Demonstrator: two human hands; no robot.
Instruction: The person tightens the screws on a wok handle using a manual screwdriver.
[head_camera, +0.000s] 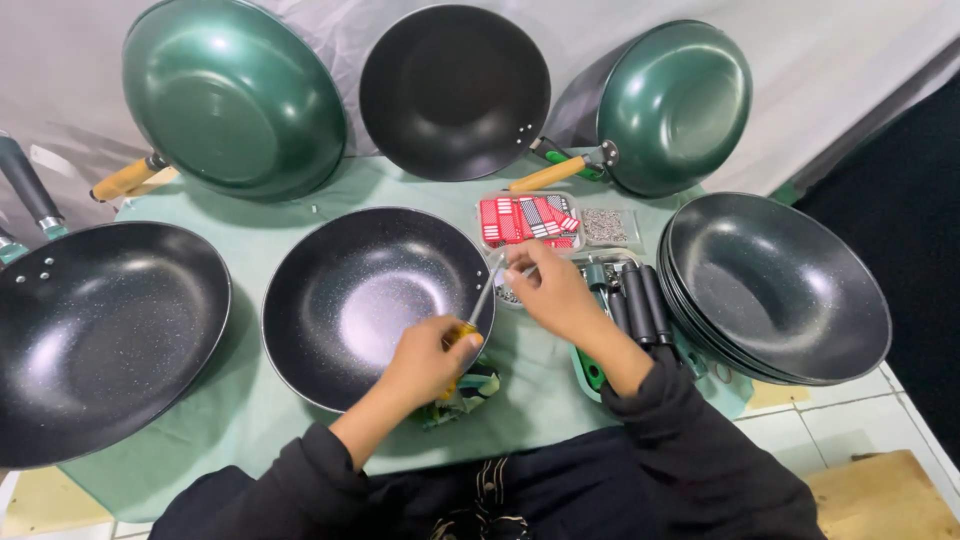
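Left hand wrapped around the yellow handle of a screwdriver, fingers pressed together on it, shaft slanting up and right over the near right rim of the speckled black wok at the middle of the green cloth. Right hand just beside the screwdriver's tip, fingertips pinched at it; too small to tell what, if anything, sits between them. Under the left hand, at the cloth's near edge, a crumpled green and black rag. Just beyond the right hand, a clear tray of red and white packets and, touching its right side, a small bag of screws. Right of the right wrist, a row of black handles lying side by side in a green tray. At the right edge of the cloth, a stack of black woks, nested. At the left edge, a large black wok with its handle fitted. Along the far edge, propped against the grey backdrop, a green wok with a wooden handle, a bare black wok, and another green wok with a wooden handle.
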